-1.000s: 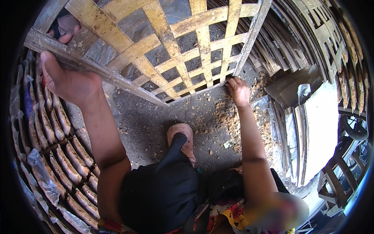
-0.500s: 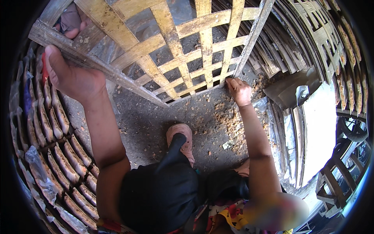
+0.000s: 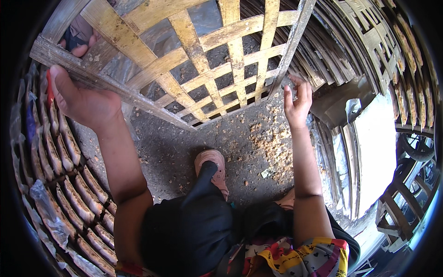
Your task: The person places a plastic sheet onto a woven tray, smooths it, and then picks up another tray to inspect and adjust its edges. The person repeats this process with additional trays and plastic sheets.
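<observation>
A large lattice panel [image 3: 186, 55] of flat yellowish bamboo strips in a wooden frame leans upright in front of me. My left hand [image 3: 87, 101] is closed at its left frame rail, the thumb on the near side and the fingers hidden behind. Skin-coloured shapes show through the opening beyond that rail; whether they are my fingertips or another person's, I cannot tell. My right hand [image 3: 299, 102] is open beside the lower right corner of the panel, fingers apart and raised, holding nothing.
Tan crumbs [image 3: 272, 143] litter the dark floor [image 3: 170, 152] around my pink clog [image 3: 214, 167]. Stacked layers with crusty brown edges [image 3: 76, 198] line the left. More stacked lattice panels [image 3: 369, 37] stand at the right, above a bright white sheet [image 3: 376, 157]. A wooden-slatted frame [image 3: 406, 198] lies beyond.
My right hand has let go of the panel's lower right corner, lifted and opened. The panel has shifted slightly left, its bottom tilting a little. My left hand stays at the rail, slightly lower.
</observation>
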Demonstrator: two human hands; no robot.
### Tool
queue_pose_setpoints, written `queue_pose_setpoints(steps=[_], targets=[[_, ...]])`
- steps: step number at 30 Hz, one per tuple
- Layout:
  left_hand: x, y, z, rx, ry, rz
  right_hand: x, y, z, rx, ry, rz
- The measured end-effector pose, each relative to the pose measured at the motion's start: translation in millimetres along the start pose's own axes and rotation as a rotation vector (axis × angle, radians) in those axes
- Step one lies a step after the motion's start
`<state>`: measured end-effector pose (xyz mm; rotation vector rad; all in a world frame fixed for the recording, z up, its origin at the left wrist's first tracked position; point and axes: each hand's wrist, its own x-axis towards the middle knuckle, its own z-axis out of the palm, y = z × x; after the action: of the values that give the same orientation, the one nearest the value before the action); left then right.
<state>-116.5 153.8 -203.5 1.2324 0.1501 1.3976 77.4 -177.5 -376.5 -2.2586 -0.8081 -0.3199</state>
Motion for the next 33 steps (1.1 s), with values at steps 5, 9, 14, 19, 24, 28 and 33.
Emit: queue_pose_setpoints(steps=[5,9,14,19,24,28,33], targets=[[1,-2,2,0.029,-0.004,0.008,55,-20,10,0.16,0.237,-0.11],[-3,0,9,0.109,0.049,0.043,67,-27,13,0.035,0.116,-0.02],[-1,-1,7,0.117,0.064,0.073,64,-17,7,0.203,-0.015,0.035],[-5,3,5,0.13,-0.024,0.018,58,-15,10,0.193,-0.047,0.027],[-12,7,17,0.115,0.097,-0.002,51,-5,18,0.238,-0.096,0.009],[-13,10,13,0.14,0.09,0.01,47,-5,16,0.412,-0.172,0.071],[-8,7,3,-0.046,-0.094,0.05,17,26,32,0.114,-0.321,0.02]])
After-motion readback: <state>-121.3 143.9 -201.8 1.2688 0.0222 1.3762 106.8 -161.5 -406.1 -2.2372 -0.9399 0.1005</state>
